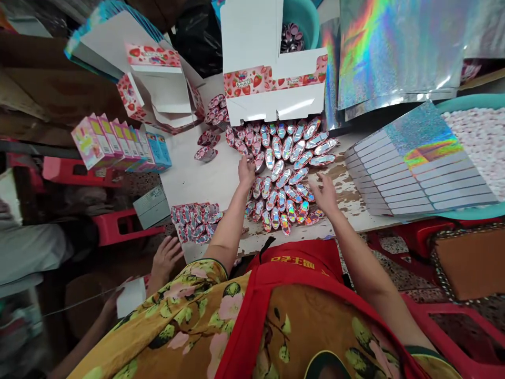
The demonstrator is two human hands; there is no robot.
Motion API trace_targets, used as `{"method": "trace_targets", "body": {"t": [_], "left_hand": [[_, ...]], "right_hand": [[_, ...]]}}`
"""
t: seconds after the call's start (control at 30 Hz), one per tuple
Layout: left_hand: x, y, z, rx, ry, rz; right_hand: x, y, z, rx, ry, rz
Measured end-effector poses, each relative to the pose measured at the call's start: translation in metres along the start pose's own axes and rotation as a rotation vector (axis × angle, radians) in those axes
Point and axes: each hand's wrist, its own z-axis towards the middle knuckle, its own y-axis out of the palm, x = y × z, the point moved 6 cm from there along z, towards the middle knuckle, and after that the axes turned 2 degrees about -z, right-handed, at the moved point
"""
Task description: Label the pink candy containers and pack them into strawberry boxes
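Observation:
Many small oval cups with shiny foil tops stand packed together on the worktable. My left hand is at the left edge of this group, its fingers curled together beside a pink-patterned cup. What its fingertips hold, if anything, is hidden. On the right side of the group, my right hand hovers with fingers apart, close to the outermost cups and holding nothing visible. A second cluster of cups lies at the table's near left edge.
A white strawberry-print carton stands behind the cups; another open carton is left of it. Small boxes line the left edge. Holographic sheets and stacked strips lie right, by a teal basin. Another person's hand is lower left.

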Motion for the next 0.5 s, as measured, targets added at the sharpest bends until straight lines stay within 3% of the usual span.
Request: {"method": "trace_targets", "body": {"t": [0.1,0.2,0.27,0.33,0.4,0.5], "left_hand": [[0.005,-0.017,0.017,0.026,0.005,0.114],[0.033,-0.028,0.006,0.118,0.070,0.345],[0.058,-0.012,-0.018,0.056,0.151,0.470],[0.075,0.014,-0.045,-0.092,0.177,0.559],[0.079,0.033,-0.065,-0.179,0.130,0.591],[0.071,0.043,-0.074,-0.248,0.104,0.529]], "right_hand": [[0.016,0.038,0.015,-0.102,0.101,0.128],[0.022,0.047,0.024,-0.115,0.097,0.154],[0.023,0.046,0.025,-0.118,0.091,0.131],[0.022,0.045,0.024,-0.124,0.084,0.115],[0.020,0.046,0.021,-0.128,0.076,0.110],[0.017,0.052,0.015,-0.148,0.065,0.101]]}}
